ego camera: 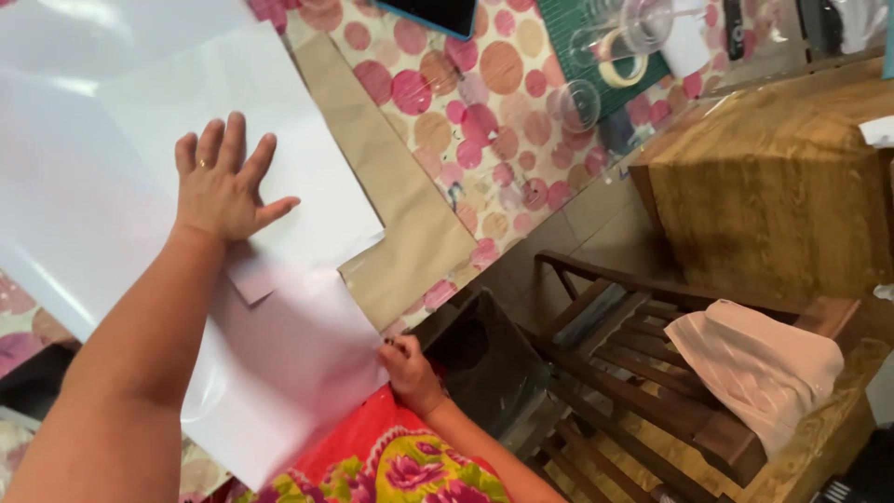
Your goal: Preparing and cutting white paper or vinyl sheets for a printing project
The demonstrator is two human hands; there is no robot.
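My left hand (222, 182) lies flat, fingers spread, on a large glossy white sheet (112, 186) spread over the table; a ring shows on one finger. My right hand (406, 368) pinches the near corner of that sheet at the table's edge, fingers closed on it. A strip of brown paper (400, 200) lies under and beside the sheet, on a tablecloth with pink and tan dots (484, 84).
A tape roll (622, 58) and clear plastic cups (577, 101) rest on a green cutting mat (568, 28) at the far side. A dark tablet (433, 14) sits at the top. A wooden chair (652, 373) with a pale cloth (754, 363) stands right; a dark bin (484, 363) below.
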